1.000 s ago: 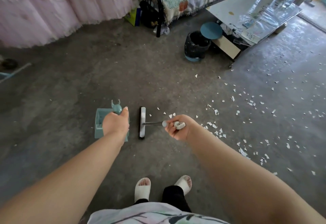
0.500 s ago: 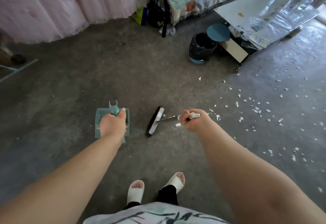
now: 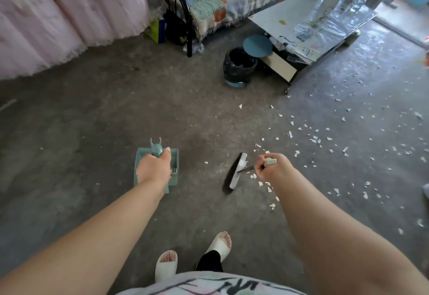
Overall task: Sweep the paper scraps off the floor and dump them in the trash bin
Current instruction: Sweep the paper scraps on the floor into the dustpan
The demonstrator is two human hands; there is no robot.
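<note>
Broom head [image 3: 235, 178] has swung rightward among the paper scraps [image 3: 290, 134]; right hand [image 3: 271, 167] grips its handle, left hand [image 3: 154, 169] holds the dustpan [image 3: 141, 156] (set low). Seemingly mid-sweep: next, drag scraps panward.

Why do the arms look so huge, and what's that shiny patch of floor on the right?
Head view: the wide-angle lens swells the near arms and bends the edges; daylight glares off the floor by the table; the curtain at left is smeared; broom and scraps look fairly sharp.
</note>
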